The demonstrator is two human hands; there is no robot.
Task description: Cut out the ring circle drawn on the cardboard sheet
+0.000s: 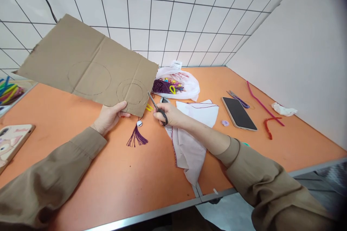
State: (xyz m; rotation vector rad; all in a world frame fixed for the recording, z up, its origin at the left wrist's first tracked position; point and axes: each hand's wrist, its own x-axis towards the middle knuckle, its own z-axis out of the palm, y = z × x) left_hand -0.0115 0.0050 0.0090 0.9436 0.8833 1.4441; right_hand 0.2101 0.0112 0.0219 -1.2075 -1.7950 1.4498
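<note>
A: What's at the far left?
B: A phone in a patterned case, lying on the bench.
A: And next?
B: The cardboard, raised above the bench and tilted, with pencilled rings on it. The left hand is clamped on its lower edge, thumb in front.
A: Below that?
B: A purple tassel with a bell.
A: Where are the scissors?
B: At the cardboard's right edge, the right hand closed around their handles. I can't tell whether they're cutting.
A: Further right?
B: A plastic bag behind, white cloth under the right forearm, then a dark-screened phone.
</note>
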